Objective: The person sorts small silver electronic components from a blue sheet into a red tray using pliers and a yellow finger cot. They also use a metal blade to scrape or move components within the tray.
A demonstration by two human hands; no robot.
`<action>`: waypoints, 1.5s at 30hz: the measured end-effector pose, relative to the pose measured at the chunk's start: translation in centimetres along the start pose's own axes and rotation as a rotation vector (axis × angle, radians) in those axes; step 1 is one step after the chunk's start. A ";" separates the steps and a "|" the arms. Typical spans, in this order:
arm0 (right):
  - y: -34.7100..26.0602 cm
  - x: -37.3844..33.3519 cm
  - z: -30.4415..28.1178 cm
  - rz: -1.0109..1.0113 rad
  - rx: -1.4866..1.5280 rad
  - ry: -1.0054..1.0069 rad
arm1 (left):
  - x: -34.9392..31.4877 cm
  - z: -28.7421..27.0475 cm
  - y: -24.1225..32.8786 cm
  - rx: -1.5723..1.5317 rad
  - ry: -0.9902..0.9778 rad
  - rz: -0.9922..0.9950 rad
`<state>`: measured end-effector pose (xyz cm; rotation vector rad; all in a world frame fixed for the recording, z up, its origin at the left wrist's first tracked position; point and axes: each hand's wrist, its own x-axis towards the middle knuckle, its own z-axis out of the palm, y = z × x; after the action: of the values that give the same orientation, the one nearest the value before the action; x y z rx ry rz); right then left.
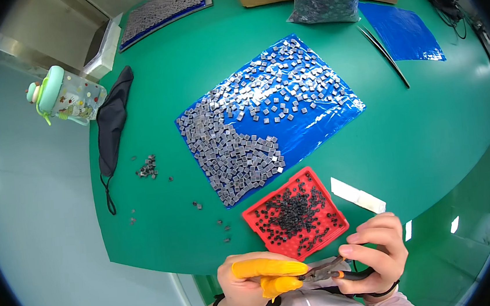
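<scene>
So the pliers [322, 272] are just below the red tray [275, 246], on the side nearest the person, held up between both hands. Right hand [379, 252] has its fingers curled around the black-and-orange handle, so that one's definitely grasping the tool. Left hand [245, 284], with yellow finger covers [269, 267], has its fingertips bent in around the metal nose; can't tell if they're pinching a tiny piece or just steadying the metal, it's too small and covered. My guess is the tool is stiff and has a bit of heft for its length, easy to control from the handles, with the nose the bit to keep skin away from; the covers probably add some grip too. The black bits [297, 212] heaped in the tray look feather-light, hard and likely to roll or ping off, so I'd pinch one at a time by its sides. The grey square pieces [231, 160] on the blue sheet [312, 126], just beyond the tray, look flat, rigid and maybe a little slippery on that shiny film. I'd take those by opposite edges, gently, in case the corners chip.
</scene>
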<state>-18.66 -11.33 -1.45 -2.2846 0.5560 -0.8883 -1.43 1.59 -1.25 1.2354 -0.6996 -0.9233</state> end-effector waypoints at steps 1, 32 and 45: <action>0.1 0.0 0.0 -0.002 0.007 -0.002 | 0.2 0.0 0.0 -0.033 -0.012 -0.020; -0.3 0.3 0.1 0.049 0.139 0.018 | 0.9 2.2 1.1 0.043 0.211 0.014; 1.1 1.1 0.0 0.105 -0.157 -0.051 | 1.1 -2.5 5.3 0.038 0.235 -0.137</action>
<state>-18.11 -12.73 -1.73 -2.3857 0.7386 -0.7571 2.29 2.16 3.32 1.4130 -0.4526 -0.8620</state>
